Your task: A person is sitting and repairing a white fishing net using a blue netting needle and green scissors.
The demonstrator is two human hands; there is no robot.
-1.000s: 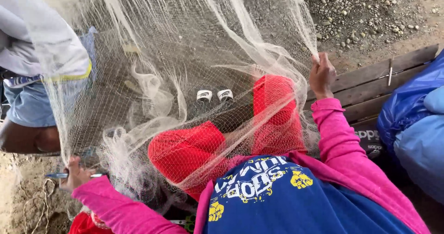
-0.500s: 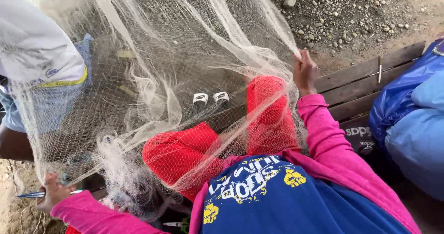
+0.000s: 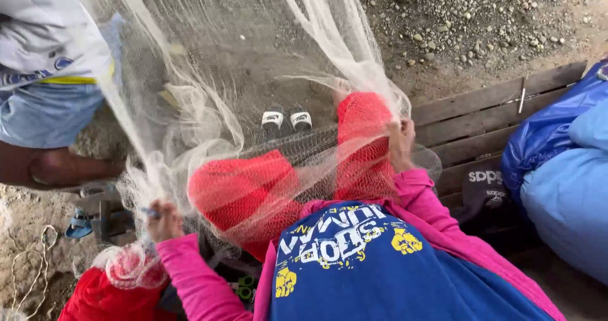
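A large pale fishing net [image 3: 209, 74] hangs in front of me and drapes over my red trousers [image 3: 253, 194]. My left hand [image 3: 163, 219] is closed on a small blue tool and a bunched strand of net at the lower left. My right hand [image 3: 401, 145] pinches the net's mesh over my right knee, beside the wooden bench [image 3: 481, 115]. I wear pink sleeves and a blue printed top [image 3: 373, 270].
Another person in a white shirt and blue shorts [image 3: 50, 99] sits at the left, behind the net. A pair of black and white sandals [image 3: 286, 119] lies on the gravel. Blue bags [image 3: 563, 169] rest on the bench at the right. A blue sandal [image 3: 79, 224] lies lower left.
My right hand has come down from the raised net edge to my knee, pulling mesh with it. My left hand has risen slightly and moved right with the tool.
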